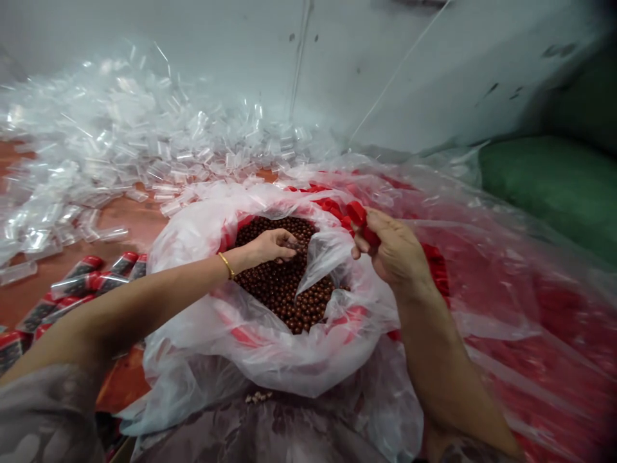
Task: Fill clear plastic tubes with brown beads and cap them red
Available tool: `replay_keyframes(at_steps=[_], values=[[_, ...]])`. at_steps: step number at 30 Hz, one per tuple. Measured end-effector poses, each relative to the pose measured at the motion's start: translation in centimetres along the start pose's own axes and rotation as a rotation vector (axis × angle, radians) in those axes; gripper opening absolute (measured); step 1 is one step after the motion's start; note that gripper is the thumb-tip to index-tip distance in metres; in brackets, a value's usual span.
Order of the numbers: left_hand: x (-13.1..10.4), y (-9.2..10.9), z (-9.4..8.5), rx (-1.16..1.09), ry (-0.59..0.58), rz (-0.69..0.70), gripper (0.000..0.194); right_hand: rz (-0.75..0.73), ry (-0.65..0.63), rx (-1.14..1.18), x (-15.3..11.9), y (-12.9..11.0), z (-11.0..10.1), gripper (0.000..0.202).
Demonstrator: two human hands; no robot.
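A plastic-lined bag (193, 238) stands open in front of me, holding small round brown balls (294, 299). Over the balls is my left hand (276, 247), its fingers curled together; a clear item seems to be at the fingertips, too small to make out. At the bag's right edge my right hand (390, 247) is closed on red caps (357, 213), one of them raised between thumb and finger. More red caps (436, 267) lie under clear plastic just behind and to the right of that hand.
Clear empty tubes (116, 135) are heaped along the wall on the left and back. Filled tubes with red caps (108, 281) lie on the orange surface (130, 218) at left. A green sack (544, 186) sits at the right, beside a large plastic sheet (506, 276).
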State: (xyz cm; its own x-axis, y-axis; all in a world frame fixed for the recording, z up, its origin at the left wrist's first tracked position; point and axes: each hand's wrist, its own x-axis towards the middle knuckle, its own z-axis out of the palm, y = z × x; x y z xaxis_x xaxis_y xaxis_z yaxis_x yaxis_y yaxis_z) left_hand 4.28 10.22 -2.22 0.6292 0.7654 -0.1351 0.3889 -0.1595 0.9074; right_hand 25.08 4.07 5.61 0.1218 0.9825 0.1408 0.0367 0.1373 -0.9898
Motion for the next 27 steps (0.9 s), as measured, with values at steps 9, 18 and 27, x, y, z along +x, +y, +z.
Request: replay_keyframes(at_steps=[9, 18, 27], values=[[-6.3, 1.0, -1.7, -0.761, -0.037, 0.090, 0.039, 0.235, -0.184, 0.106, -4.4, 2.2, 3.6, 0.041], [-8.6, 0.1, -0.1, -0.759, -0.003, 0.185, 0.040, 0.187, -0.273, 0.038, -4.5, 3.2, 6.9, 0.041], [-9.0, 0.3, 0.3, -0.530, 0.045, 0.174, 0.042, -0.217, -0.273, -0.436, -5.1, 4.3, 7.3, 0.034]])
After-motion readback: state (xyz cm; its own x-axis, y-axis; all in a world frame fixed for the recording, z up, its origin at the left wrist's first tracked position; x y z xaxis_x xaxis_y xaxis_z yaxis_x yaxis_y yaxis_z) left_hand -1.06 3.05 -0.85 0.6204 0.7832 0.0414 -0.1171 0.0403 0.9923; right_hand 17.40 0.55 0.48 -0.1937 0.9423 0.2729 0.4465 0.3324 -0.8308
